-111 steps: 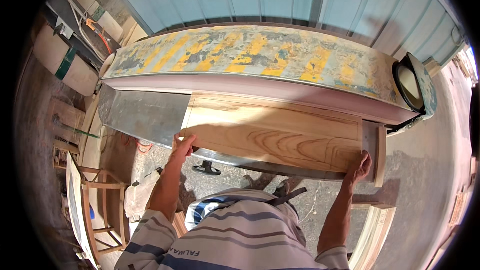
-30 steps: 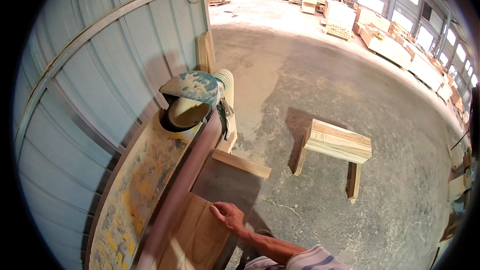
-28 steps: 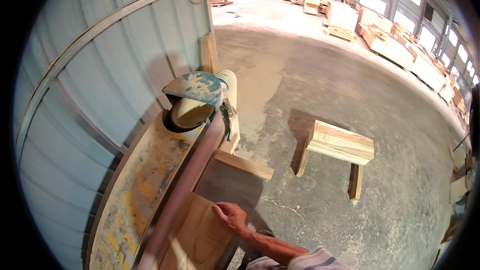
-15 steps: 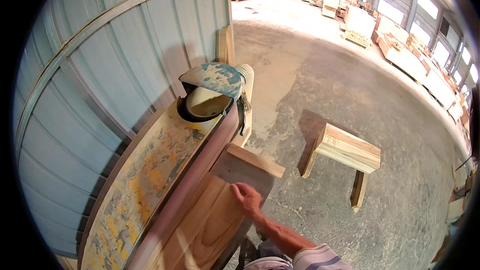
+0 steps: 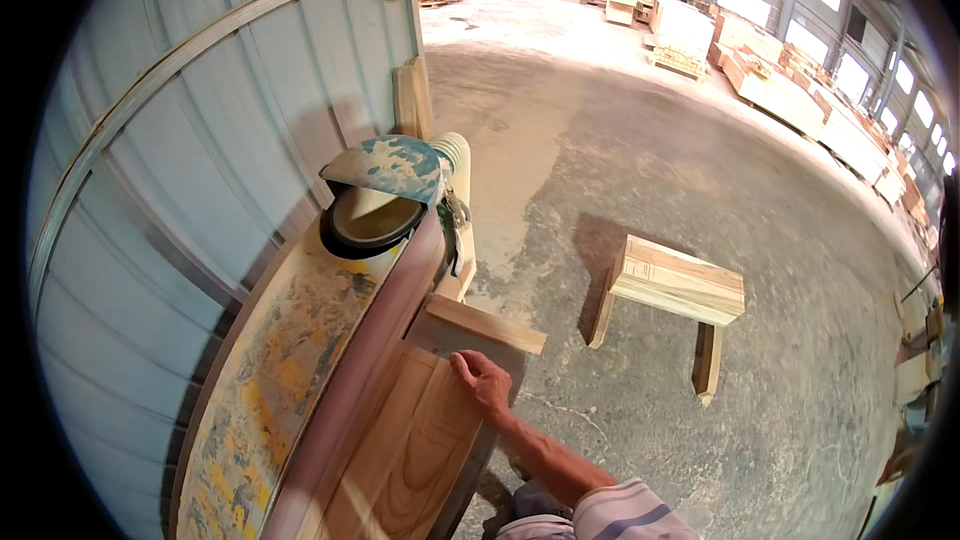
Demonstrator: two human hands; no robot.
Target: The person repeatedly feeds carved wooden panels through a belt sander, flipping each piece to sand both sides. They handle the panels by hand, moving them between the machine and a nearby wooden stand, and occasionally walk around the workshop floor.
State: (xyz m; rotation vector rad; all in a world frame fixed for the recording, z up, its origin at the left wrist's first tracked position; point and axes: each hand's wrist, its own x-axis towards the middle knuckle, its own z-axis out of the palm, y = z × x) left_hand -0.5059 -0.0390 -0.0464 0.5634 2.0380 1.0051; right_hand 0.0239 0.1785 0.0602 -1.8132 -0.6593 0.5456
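My right hand reaches in from the lower edge, its fingers curled over the far right corner of a flat wooden board. The board lies lengthwise on the dark work table of a belt sander, its left long edge alongside the reddish-brown upright sanding belt. A short gap separates its far end from a wooden strip set across the table. The board's near end runs out of the picture. My left hand is not in view.
The sander's yellow-stained casing and its blue hood stand along a corrugated metal wall. A ribbed hose leaves the hood. On the concrete floor to the right is a stand with a wooden block top. Wood stacks line the far side.
The view has shifted, so the surroundings sit further left. My right hand and the board's far end appear slightly nearer the cross strip. The hand keeps its hold on the board.
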